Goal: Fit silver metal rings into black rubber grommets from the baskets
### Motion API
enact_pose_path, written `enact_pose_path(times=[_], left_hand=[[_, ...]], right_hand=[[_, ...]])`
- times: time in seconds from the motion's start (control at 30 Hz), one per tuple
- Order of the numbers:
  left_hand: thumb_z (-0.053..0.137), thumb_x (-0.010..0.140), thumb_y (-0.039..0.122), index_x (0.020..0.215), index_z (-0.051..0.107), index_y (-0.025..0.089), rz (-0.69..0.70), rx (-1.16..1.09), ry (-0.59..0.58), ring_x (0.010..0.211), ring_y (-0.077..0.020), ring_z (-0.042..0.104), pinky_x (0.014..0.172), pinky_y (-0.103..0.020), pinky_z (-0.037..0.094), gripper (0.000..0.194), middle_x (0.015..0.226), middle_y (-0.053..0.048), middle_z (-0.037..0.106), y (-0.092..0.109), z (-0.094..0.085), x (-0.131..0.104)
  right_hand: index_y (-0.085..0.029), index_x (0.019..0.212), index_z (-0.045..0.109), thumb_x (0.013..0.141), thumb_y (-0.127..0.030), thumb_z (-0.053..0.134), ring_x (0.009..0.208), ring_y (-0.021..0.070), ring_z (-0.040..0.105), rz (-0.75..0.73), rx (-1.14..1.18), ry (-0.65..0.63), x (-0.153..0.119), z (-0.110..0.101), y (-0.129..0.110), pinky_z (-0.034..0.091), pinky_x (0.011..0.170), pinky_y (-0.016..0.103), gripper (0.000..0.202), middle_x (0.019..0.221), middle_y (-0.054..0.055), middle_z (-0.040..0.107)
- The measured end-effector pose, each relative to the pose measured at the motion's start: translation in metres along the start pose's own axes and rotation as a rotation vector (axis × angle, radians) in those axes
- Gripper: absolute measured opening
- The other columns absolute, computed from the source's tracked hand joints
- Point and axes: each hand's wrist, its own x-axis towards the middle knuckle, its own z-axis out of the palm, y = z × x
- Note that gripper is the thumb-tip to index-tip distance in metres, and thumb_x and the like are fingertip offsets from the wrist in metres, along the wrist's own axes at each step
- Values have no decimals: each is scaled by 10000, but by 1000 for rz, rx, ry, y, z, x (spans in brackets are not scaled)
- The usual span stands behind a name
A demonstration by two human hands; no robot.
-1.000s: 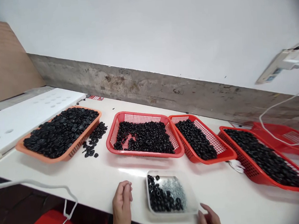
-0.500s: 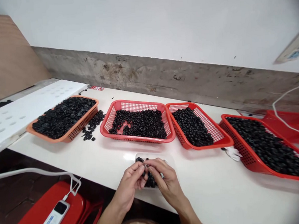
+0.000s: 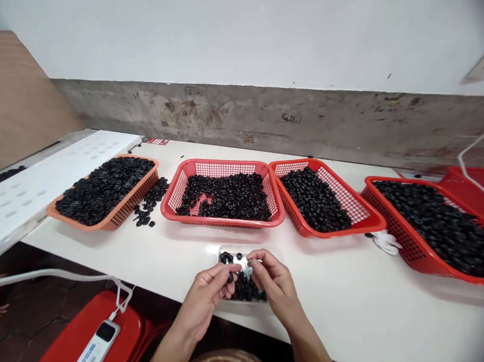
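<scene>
My left hand [image 3: 210, 289] is closed on a small black round part [image 3: 230, 278], held against the curled fingers below thumb and forefinger. My right hand [image 3: 275, 283] pinches thumb and forefinger together a little to the right; a tiny pale bit seems to show at the tips, too small to name. Both hands are over a shallow clear-white tray [image 3: 221, 249] near the table's front edge. Inside it lie several black round parts [image 3: 245, 290] and a small heap of silvery metal bits [image 3: 246, 270]. The hands partly cover the tray.
Behind the tray stand a pink-red basket [image 3: 223, 221] of black rings, a red basket [image 3: 362, 230] and another red basket [image 3: 430, 270] of black parts. At left are an orange basket [image 3: 119, 214], loose black pieces [image 3: 143, 211] and a power strip [image 3: 92, 351] on a red stool [image 3: 51, 345].
My hands have drawn apart; before, their fingertips met over a small shiny piece. My right hand has shifted slightly right, uncovering the silvery bits in the tray. The view has turned slightly.
</scene>
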Motion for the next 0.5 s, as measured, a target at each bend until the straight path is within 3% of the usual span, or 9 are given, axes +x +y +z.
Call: enact_pose_path(times=[0.17, 0.27, 0.37, 0.5], left_hand=[[731, 787, 392, 1163, 725, 213, 116, 161, 64, 803, -166, 599, 766, -286, 503, 416, 978, -67, 645, -4, 7, 2], [763, 749, 356, 1110, 724, 211, 178, 255, 150, 768, -164, 593, 725, -269, 507, 391, 909, -50, 662, -11, 15, 6], [732, 785, 344, 971, 761, 200, 237, 397, 115, 829, -189, 609, 751, -276, 508, 237, 911, -59, 665, -14, 25, 11], [615, 884, 339, 1106, 743, 221, 293, 549, 26, 997, -221, 605, 885, -316, 502, 282, 1028, -79, 631, -15, 42, 19]], right_hand=[[-197, 964, 563, 926, -539, 556, 523, 94, 321, 42, 69, 54, -8, -8, 3, 268, 482, 216, 344, 622, -64, 349], [-197, 956, 569, 935, -515, 556, 543, 93, 309, 37, 97, 41, -13, -14, 9, 256, 490, 219, 320, 655, -55, 358], [-197, 948, 577, 949, -490, 548, 559, 93, 306, 24, 108, 35, -15, -20, 16, 258, 505, 222, 295, 680, -50, 360], [-201, 975, 574, 973, -464, 511, 553, 97, 340, 23, 82, 53, -16, -29, 20, 288, 498, 219, 270, 674, -48, 396]])
